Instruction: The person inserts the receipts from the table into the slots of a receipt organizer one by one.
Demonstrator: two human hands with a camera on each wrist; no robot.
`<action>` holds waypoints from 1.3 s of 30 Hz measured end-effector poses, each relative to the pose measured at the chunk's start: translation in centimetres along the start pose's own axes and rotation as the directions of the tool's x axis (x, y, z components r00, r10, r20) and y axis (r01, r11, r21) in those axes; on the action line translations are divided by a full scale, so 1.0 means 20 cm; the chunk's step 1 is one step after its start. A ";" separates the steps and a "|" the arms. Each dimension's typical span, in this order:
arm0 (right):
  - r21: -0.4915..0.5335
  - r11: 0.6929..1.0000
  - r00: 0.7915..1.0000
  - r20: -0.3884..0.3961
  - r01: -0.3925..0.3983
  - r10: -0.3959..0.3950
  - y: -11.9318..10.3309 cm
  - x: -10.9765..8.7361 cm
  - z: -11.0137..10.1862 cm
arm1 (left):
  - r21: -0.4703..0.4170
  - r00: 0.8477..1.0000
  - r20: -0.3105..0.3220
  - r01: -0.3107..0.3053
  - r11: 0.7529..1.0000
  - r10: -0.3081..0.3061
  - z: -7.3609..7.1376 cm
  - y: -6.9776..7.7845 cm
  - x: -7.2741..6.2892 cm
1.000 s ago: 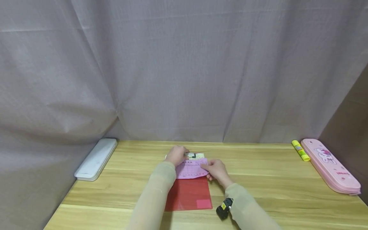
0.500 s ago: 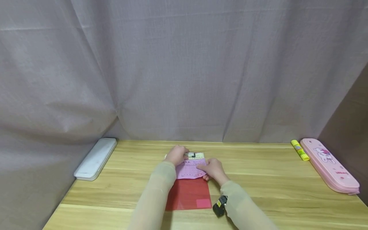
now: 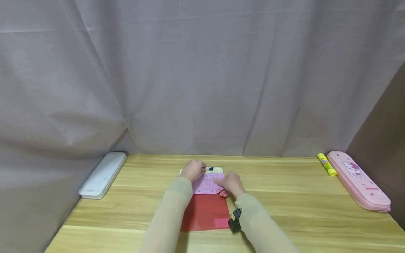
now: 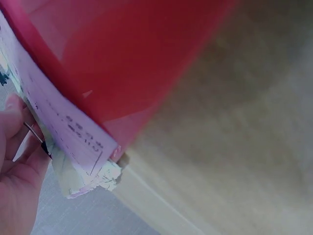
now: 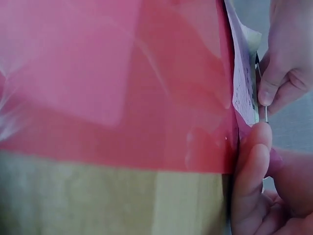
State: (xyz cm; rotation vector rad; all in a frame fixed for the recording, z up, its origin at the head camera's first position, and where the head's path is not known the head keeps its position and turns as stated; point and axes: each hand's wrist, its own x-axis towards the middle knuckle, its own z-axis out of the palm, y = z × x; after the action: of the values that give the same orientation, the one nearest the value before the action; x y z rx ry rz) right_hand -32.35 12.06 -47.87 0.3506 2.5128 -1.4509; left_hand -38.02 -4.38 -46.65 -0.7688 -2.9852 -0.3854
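A pad of purple printed slips (image 3: 207, 184) lies across the top of a red plastic folder (image 3: 207, 212), with pale yellow paper (image 3: 219, 170) behind it. At the far edge of the slips sits a black binder clip (image 3: 209, 169) with wire handles. My left hand (image 3: 193, 170) pinches the clip's handle, as the left wrist view shows beside the slips' ragged end. My right hand (image 3: 232, 184) grips the right edge of the purple slips, thumb on top and fingers underneath. In the right wrist view, both hands meet near the wire handle (image 5: 265, 113).
A white case (image 3: 103, 175) lies at the table's left. To the right are a yellow glue stick (image 3: 327, 164) and a pink pencil case (image 3: 360, 181). A grey curtain (image 3: 202, 77) hangs behind the wooden table (image 3: 284, 196).
My right hand has slid slightly left, its thumb further over the slips, and its forearm has swung inward. The left hand stays at the clip, whose black part appears slightly shifted.
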 end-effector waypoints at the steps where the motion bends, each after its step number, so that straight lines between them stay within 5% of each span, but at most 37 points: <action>1: -0.005 1.000 1.000 0.000 -0.004 0.004 0.00 0.00 0.00 | 0.005 1.000 -0.003 0.002 1.000 -0.002 0.00 0.00 0.00; 22: 0.000 0.999 0.999 0.016 -0.048 0.048 -0.02 0.04 -0.01 | 0.034 0.998 -0.047 -0.042 0.999 0.044 0.01 0.00 0.01; 29: -0.049 0.996 0.997 0.011 -0.081 0.082 -0.02 0.05 -0.02 | -0.049 0.999 -0.020 -0.042 0.998 0.041 -0.01 -0.02 0.03; 39: 0.010 0.996 0.996 0.014 -0.093 0.092 -0.03 0.03 -0.02 | -0.066 0.996 -0.020 -0.091 0.994 0.090 -0.05 -0.02 0.03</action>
State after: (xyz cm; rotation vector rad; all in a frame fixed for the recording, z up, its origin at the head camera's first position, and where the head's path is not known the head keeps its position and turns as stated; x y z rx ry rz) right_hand -33.20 12.29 -47.44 0.4511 2.4446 -1.4271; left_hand -38.76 -4.75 -45.78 -0.8990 -2.9220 -0.4864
